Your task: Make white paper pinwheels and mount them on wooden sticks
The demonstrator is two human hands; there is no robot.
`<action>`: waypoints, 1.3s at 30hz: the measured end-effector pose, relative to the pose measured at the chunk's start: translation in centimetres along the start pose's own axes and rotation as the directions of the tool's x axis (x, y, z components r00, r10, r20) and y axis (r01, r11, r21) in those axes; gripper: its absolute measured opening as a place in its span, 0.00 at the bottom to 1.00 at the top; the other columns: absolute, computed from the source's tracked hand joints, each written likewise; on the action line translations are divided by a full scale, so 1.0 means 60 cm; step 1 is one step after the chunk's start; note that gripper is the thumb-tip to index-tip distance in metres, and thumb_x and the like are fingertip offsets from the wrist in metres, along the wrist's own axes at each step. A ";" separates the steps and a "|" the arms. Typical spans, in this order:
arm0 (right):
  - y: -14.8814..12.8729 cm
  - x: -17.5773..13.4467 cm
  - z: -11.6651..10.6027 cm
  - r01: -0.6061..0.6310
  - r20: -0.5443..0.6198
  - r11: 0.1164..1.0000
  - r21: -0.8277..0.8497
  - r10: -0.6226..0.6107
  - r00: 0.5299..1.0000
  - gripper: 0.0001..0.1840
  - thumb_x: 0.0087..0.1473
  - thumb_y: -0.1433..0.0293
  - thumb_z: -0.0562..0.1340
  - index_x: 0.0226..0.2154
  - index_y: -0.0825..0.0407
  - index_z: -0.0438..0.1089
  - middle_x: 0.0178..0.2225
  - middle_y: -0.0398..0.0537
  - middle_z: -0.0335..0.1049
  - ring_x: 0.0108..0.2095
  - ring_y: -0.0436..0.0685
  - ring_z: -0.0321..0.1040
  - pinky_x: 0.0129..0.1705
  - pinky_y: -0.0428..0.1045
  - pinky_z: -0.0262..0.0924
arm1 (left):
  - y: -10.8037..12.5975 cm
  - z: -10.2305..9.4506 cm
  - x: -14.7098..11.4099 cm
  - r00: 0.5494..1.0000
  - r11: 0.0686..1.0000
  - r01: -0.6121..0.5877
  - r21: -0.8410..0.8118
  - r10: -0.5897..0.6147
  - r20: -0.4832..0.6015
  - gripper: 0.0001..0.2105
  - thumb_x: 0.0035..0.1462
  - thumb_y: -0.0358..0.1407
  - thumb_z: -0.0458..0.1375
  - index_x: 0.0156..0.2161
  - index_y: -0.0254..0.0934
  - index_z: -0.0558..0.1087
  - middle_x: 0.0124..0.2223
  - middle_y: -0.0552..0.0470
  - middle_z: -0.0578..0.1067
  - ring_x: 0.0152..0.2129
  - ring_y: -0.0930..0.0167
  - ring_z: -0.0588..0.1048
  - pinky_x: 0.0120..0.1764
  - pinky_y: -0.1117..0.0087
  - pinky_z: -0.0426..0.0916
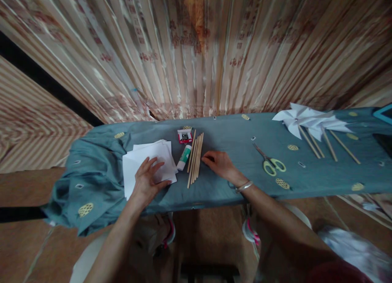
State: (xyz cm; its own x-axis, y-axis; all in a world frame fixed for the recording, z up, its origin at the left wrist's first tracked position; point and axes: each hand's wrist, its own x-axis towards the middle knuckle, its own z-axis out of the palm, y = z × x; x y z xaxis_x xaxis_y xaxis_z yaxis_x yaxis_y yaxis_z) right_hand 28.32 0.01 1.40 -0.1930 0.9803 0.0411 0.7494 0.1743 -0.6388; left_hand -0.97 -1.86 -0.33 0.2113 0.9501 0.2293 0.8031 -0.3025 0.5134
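My left hand (148, 181) rests with spread fingers on a stack of white paper sheets (131, 160). To the right of the paper, a green and white glue stick (185, 157) lies tilted beside several thin wooden sticks (196, 160). Just right of those sticks is my right hand (219, 163), palm down, its fingers curled in and their tips close to the nearest stick. Whether anything is between these fingertips is hidden. A small open red and white box (184, 136) with dark small pieces inside stands behind the glue stick.
Scissors with light green handles (274, 166) lie right of my right hand. Several white paper pinwheels (309, 119) on wooden sticks lie farther right. A blue-edged device (384, 113) is at the far right. The grey-green cloth (239, 140) bunches up at the left end. Behind hangs a curtain (196, 70).
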 end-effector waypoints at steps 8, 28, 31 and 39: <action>0.001 0.000 -0.003 -0.003 0.012 1.000 -0.003 0.003 1.000 0.08 0.58 0.71 0.59 0.34 0.53 0.76 0.31 0.47 0.78 0.31 0.53 0.72 0.34 0.46 0.57 | -0.001 -0.007 -0.002 0.999 0.993 0.043 -0.114 -0.042 0.004 0.24 0.45 0.41 0.68 0.49 0.39 0.75 0.60 0.42 0.69 0.62 0.55 0.60 0.63 0.48 0.55; 0.002 0.000 -0.007 0.002 0.027 1.000 0.013 -0.002 1.000 0.08 0.58 0.72 0.59 0.33 0.52 0.75 0.29 0.45 0.76 0.29 0.51 0.70 0.33 0.45 0.56 | 0.000 -0.019 -0.003 0.985 0.936 0.168 -0.311 -0.170 0.018 0.24 0.43 0.53 0.66 0.43 0.39 0.79 0.56 0.42 0.73 0.61 0.56 0.62 0.63 0.50 0.55; 0.000 0.000 -0.007 -0.002 0.032 1.000 0.005 0.002 0.999 0.08 0.58 0.72 0.59 0.33 0.53 0.75 0.30 0.45 0.77 0.30 0.51 0.70 0.34 0.45 0.56 | 0.007 -0.025 -0.004 0.991 0.932 0.132 -0.339 -0.132 0.023 0.21 0.48 0.54 0.62 0.38 0.39 0.80 0.52 0.42 0.76 0.58 0.57 0.66 0.61 0.52 0.59; -0.001 0.001 -0.008 -0.011 0.033 1.000 -0.018 0.012 0.999 0.08 0.58 0.72 0.59 0.33 0.53 0.75 0.31 0.45 0.77 0.30 0.52 0.71 0.34 0.45 0.56 | 0.035 -0.040 -0.007 0.980 0.953 0.148 -0.263 -0.177 -0.089 0.17 0.55 0.49 0.55 0.35 0.39 0.79 0.40 0.48 0.82 0.40 0.62 0.79 0.48 0.64 0.72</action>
State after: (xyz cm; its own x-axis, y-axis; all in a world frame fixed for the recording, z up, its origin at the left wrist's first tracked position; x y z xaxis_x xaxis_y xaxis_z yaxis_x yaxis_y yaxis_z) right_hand 28.57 0.09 1.83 -0.2053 0.9787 0.0080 0.7630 0.1652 -0.6249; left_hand -0.68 -3.05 2.63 0.0156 0.9781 0.2074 0.6503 -0.1675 0.7410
